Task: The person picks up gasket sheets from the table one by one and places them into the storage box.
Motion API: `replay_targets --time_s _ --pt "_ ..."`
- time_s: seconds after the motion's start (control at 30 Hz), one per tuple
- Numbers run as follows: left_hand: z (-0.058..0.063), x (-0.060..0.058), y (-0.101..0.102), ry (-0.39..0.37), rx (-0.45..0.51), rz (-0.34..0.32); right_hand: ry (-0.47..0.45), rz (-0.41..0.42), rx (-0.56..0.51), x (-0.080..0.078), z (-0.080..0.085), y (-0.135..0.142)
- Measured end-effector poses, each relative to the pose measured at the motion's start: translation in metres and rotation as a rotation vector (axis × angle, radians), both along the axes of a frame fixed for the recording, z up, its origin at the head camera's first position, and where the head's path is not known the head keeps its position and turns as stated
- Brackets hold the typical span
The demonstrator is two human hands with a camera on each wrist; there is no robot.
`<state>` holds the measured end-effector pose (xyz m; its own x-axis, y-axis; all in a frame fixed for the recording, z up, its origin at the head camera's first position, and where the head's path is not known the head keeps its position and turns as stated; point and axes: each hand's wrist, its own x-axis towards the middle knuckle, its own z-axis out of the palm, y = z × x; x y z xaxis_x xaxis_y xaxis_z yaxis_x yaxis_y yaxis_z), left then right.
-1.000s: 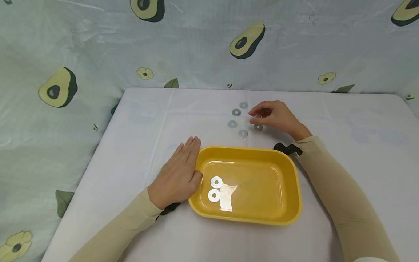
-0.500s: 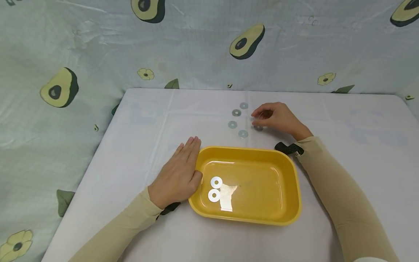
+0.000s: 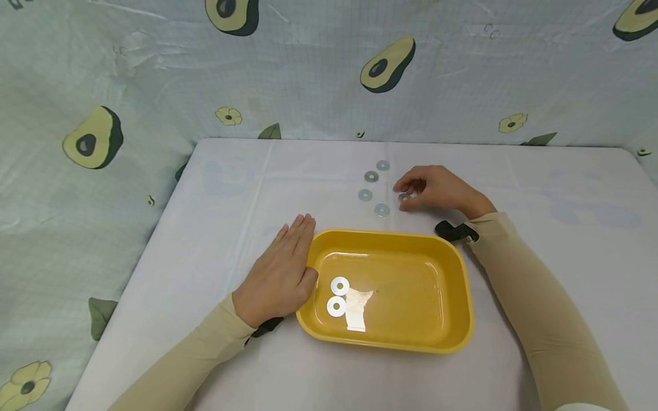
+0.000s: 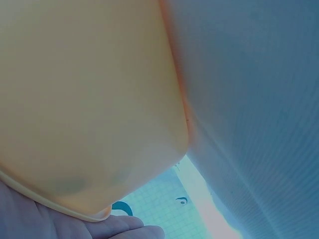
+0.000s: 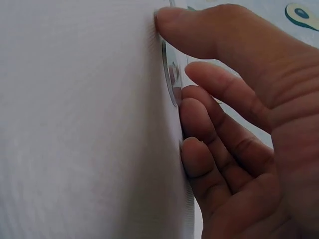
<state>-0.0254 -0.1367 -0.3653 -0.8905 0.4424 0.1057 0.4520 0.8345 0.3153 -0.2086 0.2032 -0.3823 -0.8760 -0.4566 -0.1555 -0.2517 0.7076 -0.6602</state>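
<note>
In the head view, my left hand [image 3: 277, 277] rests against the left side of a yellow plastic tray [image 3: 385, 347], its fingers straight and its thumb at the rim. Two metal washers [image 3: 340, 286] lie flat inside the tray at the left. Beyond the tray, my right hand [image 3: 439, 189] is low over the white table around another washer [image 3: 404, 197]. In the right wrist view that washer [image 5: 169, 74] lies on the cloth between the thumb [image 5: 194, 32] and the bent fingers, with no grip on it visible. Several more washers [image 3: 371, 177] lie to the left of this hand.
A white cloth covers the table [image 3: 565, 285]. A curtain with avocado prints [image 3: 308, 68] hangs behind the table's back edge and along the left side. Beneath each sleeve cuff, a black wrist mount [image 3: 454, 231] shows.
My right hand has lowered slightly toward the near side, and its thumb has passed to the near side of the washer, which now shows between thumb and fingers. The left hand and tray stay still.
</note>
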Motion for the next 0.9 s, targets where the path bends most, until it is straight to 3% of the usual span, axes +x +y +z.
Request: replay_targets --time_s 0.6,0.9 --pt "-0.006 0.0012 0.0008 0.041 0.009 -0.008 0.02 0.078 0.001 0.0021 -0.0034 0.0001" --pt "-0.008 0.002 0.0007 0.06 0.015 -0.006 0.034 0.079 -0.014 0.0025 -0.0041 -0.0003"
